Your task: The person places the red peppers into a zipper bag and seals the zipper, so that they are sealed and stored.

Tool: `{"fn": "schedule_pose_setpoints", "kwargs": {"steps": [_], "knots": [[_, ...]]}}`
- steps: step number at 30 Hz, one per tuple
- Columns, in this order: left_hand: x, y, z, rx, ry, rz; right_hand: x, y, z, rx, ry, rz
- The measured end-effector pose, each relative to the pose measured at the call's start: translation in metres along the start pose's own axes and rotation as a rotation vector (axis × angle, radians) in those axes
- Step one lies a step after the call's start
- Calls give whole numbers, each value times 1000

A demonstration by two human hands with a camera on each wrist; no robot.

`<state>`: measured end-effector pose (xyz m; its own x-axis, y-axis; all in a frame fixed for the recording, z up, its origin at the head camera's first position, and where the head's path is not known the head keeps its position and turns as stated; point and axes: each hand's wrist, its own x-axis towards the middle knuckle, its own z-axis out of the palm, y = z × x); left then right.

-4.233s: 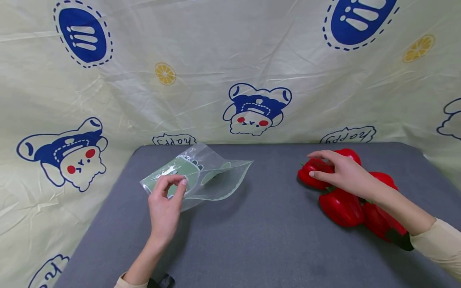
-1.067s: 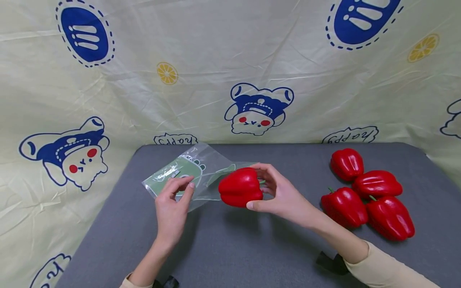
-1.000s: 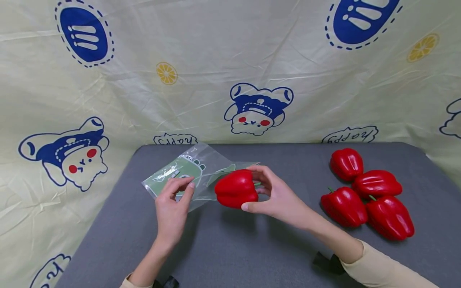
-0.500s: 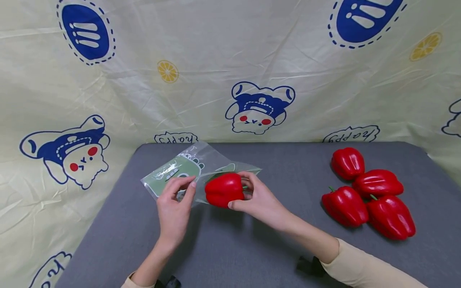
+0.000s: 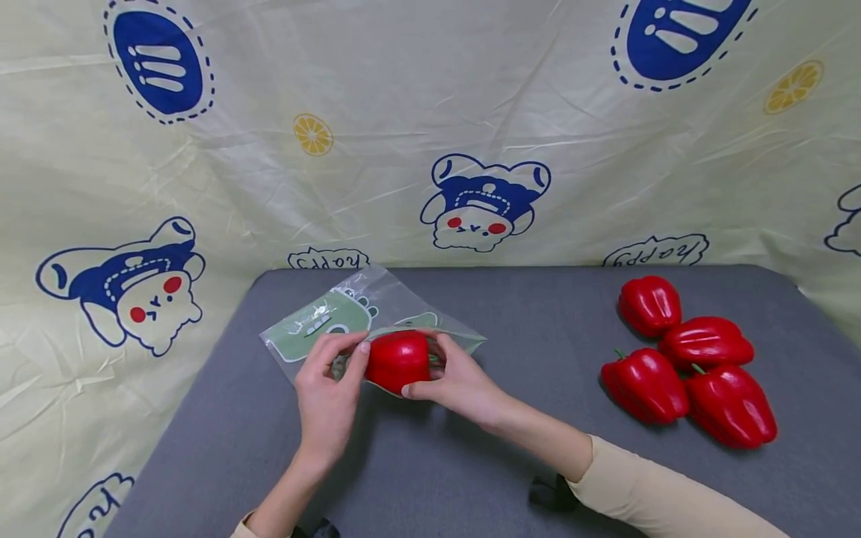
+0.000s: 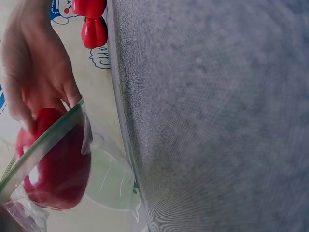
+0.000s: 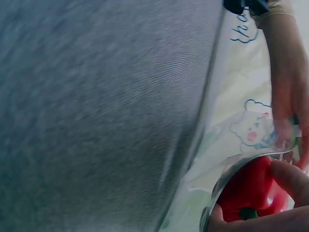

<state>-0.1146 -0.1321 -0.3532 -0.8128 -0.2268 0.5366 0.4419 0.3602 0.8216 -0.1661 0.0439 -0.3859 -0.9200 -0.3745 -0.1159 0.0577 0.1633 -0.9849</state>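
Observation:
My right hand grips a red bell pepper at its green-stemmed end, thumb on the near side. The pepper's blunt end is inside the mouth of a clear plastic zip bag printed with a green cartoon figure. In the left wrist view the bag's green rim crosses over the pepper. My left hand pinches the bag's edge between thumb and forefinger, close beside the pepper. The right wrist view shows the rim curving round the pepper and its green stem.
Several more red bell peppers lie in a group at the right of the grey table. A cream cloth printed with cartoon figures hangs behind the table. A black strap shows under the right sleeve.
My right hand took a pepper from the group on the right, carried it left and moved it into the bag's mouth. The left hand has kept its pinch on the bag, shifting slightly right.

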Motion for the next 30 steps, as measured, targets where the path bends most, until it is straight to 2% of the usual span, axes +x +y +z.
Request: {"fn": "schedule_pose_setpoints", "kwargs": {"steps": [7, 12, 17, 21, 25, 30], "knots": [[1, -34, 1, -40, 23, 47, 10, 8, -2, -199, 28, -74], [2, -38, 1, -44, 25, 75, 16, 12, -4, -303, 38, -74], [2, -33, 2, -57, 2, 60, 20, 16, -2, -281, 58, -42], [2, -17, 2, -42, -4, 69, 21, 17, 0, -249, 85, -29], [2, -2, 2, -16, -9, 70, 24, 16, 1, -261, 115, -54], [3, 1, 1, -13, -9, 68, 30, 15, 1, -265, 133, -85]]}}
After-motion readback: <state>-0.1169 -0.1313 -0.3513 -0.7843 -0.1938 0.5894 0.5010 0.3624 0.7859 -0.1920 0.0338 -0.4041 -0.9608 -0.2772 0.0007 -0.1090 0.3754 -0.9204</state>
